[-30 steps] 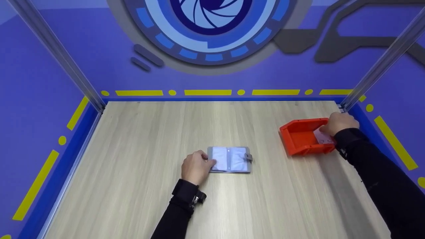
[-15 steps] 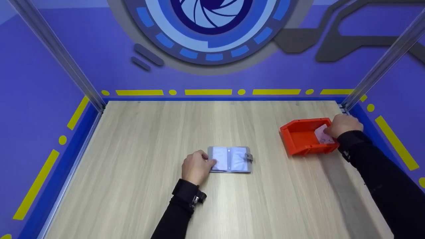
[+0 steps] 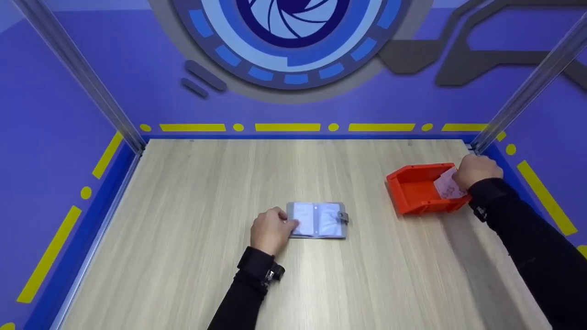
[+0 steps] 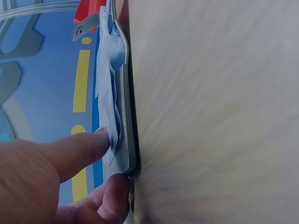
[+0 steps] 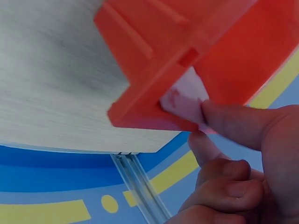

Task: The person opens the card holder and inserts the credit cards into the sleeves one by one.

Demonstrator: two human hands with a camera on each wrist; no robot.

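An open card holder (image 3: 317, 221) with translucent sleeves and a grey snap strap lies mid-table. My left hand (image 3: 272, 229) grips its left edge; in the left wrist view the thumb (image 4: 86, 148) lies on the sleeves and a fingertip is at the cover's edge. On the right stands a red plastic bin (image 3: 403, 195). At its right end my right hand (image 3: 479, 173) pinches a pinkish-white card (image 3: 448, 184) between thumb and index finger. The right wrist view shows that card (image 5: 189, 95) against the bin's wall, partly hidden by it.
The wood-grain table (image 3: 206, 183) is bounded by blue panels with yellow dashes (image 3: 287, 127). Metal posts (image 3: 532, 75) rise at the back corners. The right hand and bin are near the right-hand panel.
My right hand has shifted slightly to the right, and more of the pinkish card shows in the bin. The left hand and card holder have stayed put.
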